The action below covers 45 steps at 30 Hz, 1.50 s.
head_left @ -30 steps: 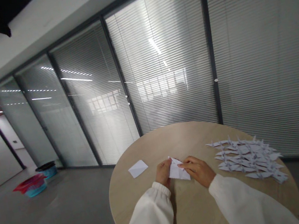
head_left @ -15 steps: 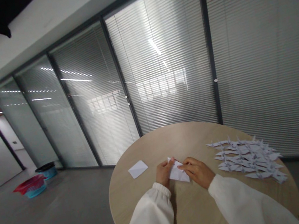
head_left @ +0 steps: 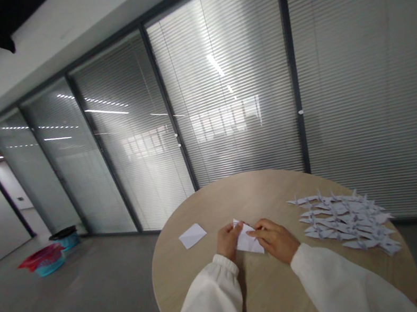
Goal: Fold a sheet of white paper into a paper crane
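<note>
The left hand [head_left: 229,241] pinches the left edge of a folded white paper [head_left: 248,242] between thumb and fingers, while the right hand [head_left: 274,241] — fingers pressed together — bears on its right side, the paper lying on the near part of a round wooden table [head_left: 263,189]. A loose white paper sheet [head_left: 192,235] lies to the left, just beyond the left hand, and rows of folded paper cranes [head_left: 343,221] spread out to the right — near, not touching, the right hand.
</note>
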Each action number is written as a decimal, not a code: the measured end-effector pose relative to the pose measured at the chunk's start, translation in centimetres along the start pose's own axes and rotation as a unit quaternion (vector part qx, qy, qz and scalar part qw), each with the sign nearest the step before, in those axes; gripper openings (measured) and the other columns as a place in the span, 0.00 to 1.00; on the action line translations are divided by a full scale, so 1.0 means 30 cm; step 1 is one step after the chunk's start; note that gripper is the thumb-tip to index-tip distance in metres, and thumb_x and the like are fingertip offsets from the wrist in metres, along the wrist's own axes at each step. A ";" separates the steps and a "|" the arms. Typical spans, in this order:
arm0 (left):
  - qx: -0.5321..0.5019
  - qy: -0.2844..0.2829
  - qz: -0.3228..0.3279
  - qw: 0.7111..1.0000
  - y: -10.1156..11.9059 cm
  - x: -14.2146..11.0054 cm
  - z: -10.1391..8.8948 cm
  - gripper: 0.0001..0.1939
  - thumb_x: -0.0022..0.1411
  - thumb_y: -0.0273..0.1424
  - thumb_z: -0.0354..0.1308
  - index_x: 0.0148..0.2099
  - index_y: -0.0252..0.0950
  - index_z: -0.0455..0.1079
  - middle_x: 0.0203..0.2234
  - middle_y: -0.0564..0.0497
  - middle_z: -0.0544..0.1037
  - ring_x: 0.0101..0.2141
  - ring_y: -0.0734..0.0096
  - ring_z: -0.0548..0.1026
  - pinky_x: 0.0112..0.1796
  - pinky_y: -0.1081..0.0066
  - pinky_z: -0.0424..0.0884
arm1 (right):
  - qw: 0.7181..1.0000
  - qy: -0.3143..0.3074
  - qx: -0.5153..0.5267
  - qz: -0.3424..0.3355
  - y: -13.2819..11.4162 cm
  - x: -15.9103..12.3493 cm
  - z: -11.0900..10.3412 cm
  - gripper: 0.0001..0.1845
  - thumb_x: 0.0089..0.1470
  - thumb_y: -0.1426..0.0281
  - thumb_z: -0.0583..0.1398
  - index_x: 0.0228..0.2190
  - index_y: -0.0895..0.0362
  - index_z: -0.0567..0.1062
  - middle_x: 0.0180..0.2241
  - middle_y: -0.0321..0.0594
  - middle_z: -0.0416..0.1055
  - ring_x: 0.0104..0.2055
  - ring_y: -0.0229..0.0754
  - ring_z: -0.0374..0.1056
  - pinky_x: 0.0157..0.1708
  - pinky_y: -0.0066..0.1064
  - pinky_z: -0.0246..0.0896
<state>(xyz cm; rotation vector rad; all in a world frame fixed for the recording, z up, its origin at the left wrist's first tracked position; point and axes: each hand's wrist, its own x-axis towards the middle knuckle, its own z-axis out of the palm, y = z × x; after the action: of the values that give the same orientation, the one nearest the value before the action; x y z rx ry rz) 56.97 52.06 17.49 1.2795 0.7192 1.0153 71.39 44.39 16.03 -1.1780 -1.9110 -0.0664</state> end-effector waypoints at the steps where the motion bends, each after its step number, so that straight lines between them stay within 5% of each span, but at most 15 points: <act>1: 0.010 0.002 0.012 1.000 0.002 0.000 -0.001 0.20 0.40 0.44 0.63 0.25 0.28 0.72 0.16 0.49 0.73 0.17 0.75 0.67 0.21 0.76 0.61 | 1.000 0.007 0.019 0.008 -0.005 0.003 -0.003 0.17 0.50 0.77 0.53 0.39 0.51 0.74 0.37 0.41 0.67 0.38 0.39 0.64 0.41 0.31 0.61; 4: 0.059 0.013 0.061 0.996 0.009 -0.002 -0.001 0.20 0.41 0.44 0.63 0.25 0.28 0.72 0.16 0.50 0.72 0.17 0.77 0.66 0.20 0.77 0.59 | 0.990 0.039 0.124 0.056 -0.009 0.013 -0.006 0.16 0.50 0.74 0.53 0.40 0.52 0.74 0.37 0.41 0.68 0.41 0.40 0.64 0.43 0.32 0.59; 8: 0.100 -0.011 0.082 0.992 0.015 -0.013 0.014 0.20 0.43 0.44 0.62 0.25 0.28 0.73 0.16 0.52 0.71 0.17 0.79 0.63 0.20 0.78 0.56 | 0.934 0.069 0.286 0.203 0.019 0.020 0.017 0.18 0.50 0.63 0.55 0.43 0.56 0.69 0.34 0.41 0.71 0.36 0.41 0.67 0.37 0.33 0.63; 13: 0.084 -0.037 0.081 0.992 0.005 -0.023 0.030 0.20 0.42 0.42 0.63 0.29 0.29 0.75 0.22 0.48 0.75 0.22 0.74 0.68 0.25 0.75 0.61 | 0.893 0.024 0.388 0.226 0.053 0.017 0.049 0.18 0.44 0.58 0.60 0.31 0.60 0.72 0.28 0.41 0.72 0.31 0.41 0.67 0.32 0.30 0.61; 25: 0.113 0.029 0.079 0.990 -0.014 -0.004 0.030 0.19 0.39 0.43 0.64 0.26 0.29 0.73 0.18 0.51 0.73 0.18 0.77 0.65 0.20 0.77 0.57 | 0.886 0.025 0.386 0.257 0.031 0.021 0.033 0.19 0.41 0.57 0.61 0.25 0.62 0.74 0.23 0.38 0.72 0.25 0.38 0.65 0.27 0.28 0.58; 45: 0.162 0.061 0.079 0.982 0.008 -0.023 0.037 0.21 0.39 0.46 0.62 0.23 0.29 0.72 0.14 0.52 0.70 0.16 0.78 0.62 0.18 0.77 0.54 | 0.891 0.015 0.370 0.262 0.023 0.021 0.031 0.19 0.40 0.56 0.61 0.24 0.61 0.75 0.23 0.39 0.72 0.25 0.39 0.65 0.26 0.28 0.58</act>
<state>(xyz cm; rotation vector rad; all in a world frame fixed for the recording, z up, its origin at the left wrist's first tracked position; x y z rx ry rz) 57.63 50.96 17.86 1.5859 0.9161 1.1439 71.19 45.63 15.61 -1.0801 -1.3161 0.8556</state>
